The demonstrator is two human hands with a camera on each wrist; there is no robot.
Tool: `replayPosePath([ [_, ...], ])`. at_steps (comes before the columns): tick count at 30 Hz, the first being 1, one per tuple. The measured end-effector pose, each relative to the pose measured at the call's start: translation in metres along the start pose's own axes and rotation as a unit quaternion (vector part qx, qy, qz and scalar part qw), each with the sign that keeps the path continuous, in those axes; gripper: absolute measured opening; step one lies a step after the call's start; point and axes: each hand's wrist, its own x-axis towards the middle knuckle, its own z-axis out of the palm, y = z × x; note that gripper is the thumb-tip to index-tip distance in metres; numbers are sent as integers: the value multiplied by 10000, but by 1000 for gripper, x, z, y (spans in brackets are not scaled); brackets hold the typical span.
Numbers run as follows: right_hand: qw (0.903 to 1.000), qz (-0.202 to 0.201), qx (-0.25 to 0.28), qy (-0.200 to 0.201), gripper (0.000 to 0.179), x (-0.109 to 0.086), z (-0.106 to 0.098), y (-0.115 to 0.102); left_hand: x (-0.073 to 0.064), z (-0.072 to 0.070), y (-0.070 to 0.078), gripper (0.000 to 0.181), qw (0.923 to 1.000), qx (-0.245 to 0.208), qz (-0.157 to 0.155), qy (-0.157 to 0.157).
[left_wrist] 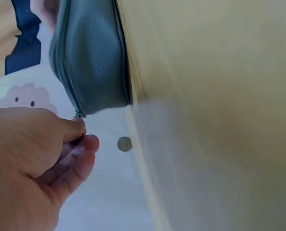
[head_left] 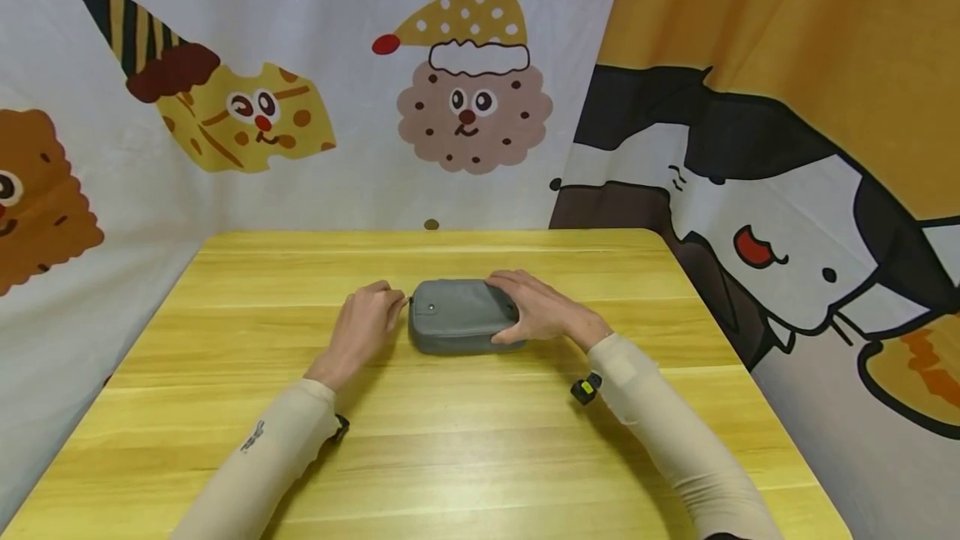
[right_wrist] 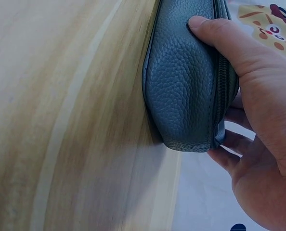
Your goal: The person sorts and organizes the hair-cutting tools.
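A grey zippered pouch point(head_left: 459, 315) of pebbled leather lies on the wooden table, its snap-studded flat face up. At its left end, my left hand point(head_left: 362, 327) pinches the zipper pull point(left_wrist: 78, 115) between thumb and forefinger. My right hand point(head_left: 543, 308) grips the pouch's right end, thumb on the near side and fingers over the far side. In the right wrist view the thumb presses the leather close to the zipper point(right_wrist: 222, 72), which runs along the pouch's upper edge and looks closed there.
The wooden table point(head_left: 450, 457) spreads around the pouch, its far edge against a curtain point(head_left: 300, 198) printed with cartoon figures. Another cartoon-printed curtain point(head_left: 795, 273) hangs along the right side. Both forearms wear light sleeves and a small dark wrist device point(head_left: 586, 388).
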Motion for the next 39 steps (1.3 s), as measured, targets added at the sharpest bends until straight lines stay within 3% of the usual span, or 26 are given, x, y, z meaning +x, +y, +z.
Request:
replayPosePath([
  [13,9999,-123,-72,4,106,0,0,3,30,10,-23,13,9990,-327,18,-291],
  [26,9999,-99,-104,-10,106,-1,-1,2,60,29,-26,12,9946,-759,247,-670],
  [32,10000,-80,-54,9,106,-1,1,2,65,37,-24,13,9933,-821,181,-791],
  [39,10000,-48,-84,-19,107,-1,-1,0,64,35,-25,13,9910,-1009,-41,-873],
])
